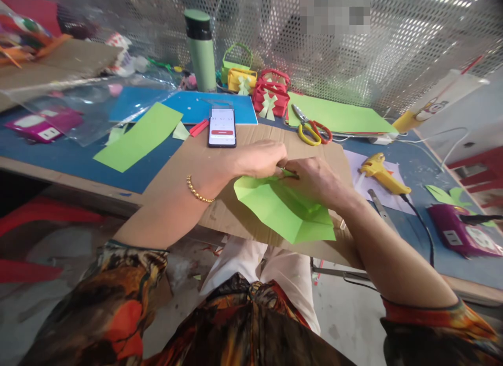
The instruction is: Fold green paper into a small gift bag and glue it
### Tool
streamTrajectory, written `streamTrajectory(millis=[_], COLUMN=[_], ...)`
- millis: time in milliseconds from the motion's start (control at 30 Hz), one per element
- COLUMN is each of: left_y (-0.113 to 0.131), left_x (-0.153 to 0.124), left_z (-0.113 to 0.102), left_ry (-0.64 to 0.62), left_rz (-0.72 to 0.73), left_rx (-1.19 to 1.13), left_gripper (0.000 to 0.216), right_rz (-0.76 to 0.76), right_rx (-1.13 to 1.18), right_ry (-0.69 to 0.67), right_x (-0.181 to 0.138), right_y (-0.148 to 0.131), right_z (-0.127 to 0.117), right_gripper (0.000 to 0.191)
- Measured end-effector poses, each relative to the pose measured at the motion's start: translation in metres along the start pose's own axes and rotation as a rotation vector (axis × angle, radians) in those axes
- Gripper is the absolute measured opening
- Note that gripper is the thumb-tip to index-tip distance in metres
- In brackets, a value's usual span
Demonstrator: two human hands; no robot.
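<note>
Nearest camera: your patterned top (236, 329). Your left hand (265, 159) and right hand (314, 180) pinch one folded green paper sheet (281, 206) over one cardboard sheet (173, 167); uneven tugging could tear it. Counts, left to right: one smartphone (222, 131), one scissors pair (307, 124), one yellow glue gun (380, 173).

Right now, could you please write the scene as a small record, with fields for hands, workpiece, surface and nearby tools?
Left hand: holding the far edge of the creased bright-green paper sheet
Right hand: at the same edge, close beside the left
Workpiece: this sheet, with visible fold lines
Surface: flat brown cardboard, underneath
Tools: yellow plastic glue gun on white paper; scissors with yellow and orange handles
</note>
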State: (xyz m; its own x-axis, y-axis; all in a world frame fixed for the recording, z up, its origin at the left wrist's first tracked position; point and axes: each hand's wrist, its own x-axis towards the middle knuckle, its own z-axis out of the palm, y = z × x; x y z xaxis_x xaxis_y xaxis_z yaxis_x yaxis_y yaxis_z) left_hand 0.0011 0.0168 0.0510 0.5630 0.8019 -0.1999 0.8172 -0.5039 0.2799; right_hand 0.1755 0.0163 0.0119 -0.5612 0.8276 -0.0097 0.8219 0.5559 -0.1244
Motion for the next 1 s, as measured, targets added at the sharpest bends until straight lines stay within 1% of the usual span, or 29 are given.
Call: streamTrajectory(millis=[167, 300, 367, 500, 633, 700, 833, 933, 1000], left_y=[0.004, 0.005, 0.005, 0.003, 0.003, 0.003, 0.002, -0.002, -0.004], left_x=[-0.002, -0.004, -0.004, -0.002, -0.002, -0.002, 0.0, 0.003, 0.005], left_z=[-0.002, -0.002, -0.001, 0.001, 0.003, 0.004, 0.007, 0.012, 0.015], left_ry=[0.012, 0.023, 0.028, 0.027, 0.006, 0.006, 0.023, 0.064, 0.094], left_rz=[-0.01, -0.011, -0.001, 0.023, -0.001, 0.005, 0.049, 0.069, 0.106], left_rx=[0.0, 0.009, 0.026, 0.059, 0.062, 0.081, 0.112, 0.09, 0.028], left_gripper=[0.012, 0.016, 0.016, 0.013, 0.015, 0.017, 0.023, 0.019, 0.017], right_rz=[-0.015, -0.031, -0.025, -0.048, -0.094, -0.107, -0.072, -0.055, -0.05], right_rx=[0.049, 0.088, 0.093, 0.075, 0.118, 0.123, 0.105, 0.155, 0.188], right_ry=[-0.008, -0.07, -0.079, -0.019, 0.069, 0.092, 0.053, 0.006, -0.002], right_x=[0.001, 0.0, -0.001, -0.002, -0.001, -0.002, -0.002, -0.001, -0.001], right_y=[0.006, 0.011, 0.012, 0.016, 0.022, 0.022, 0.017, 0.011, 0.008], right_z=[-0.004, -0.012, -0.015, -0.011, -0.004, -0.002, -0.005, -0.009, -0.01], right_gripper=[0.022, 0.033, 0.035, 0.031, 0.036, 0.038, 0.035, 0.04, 0.043])
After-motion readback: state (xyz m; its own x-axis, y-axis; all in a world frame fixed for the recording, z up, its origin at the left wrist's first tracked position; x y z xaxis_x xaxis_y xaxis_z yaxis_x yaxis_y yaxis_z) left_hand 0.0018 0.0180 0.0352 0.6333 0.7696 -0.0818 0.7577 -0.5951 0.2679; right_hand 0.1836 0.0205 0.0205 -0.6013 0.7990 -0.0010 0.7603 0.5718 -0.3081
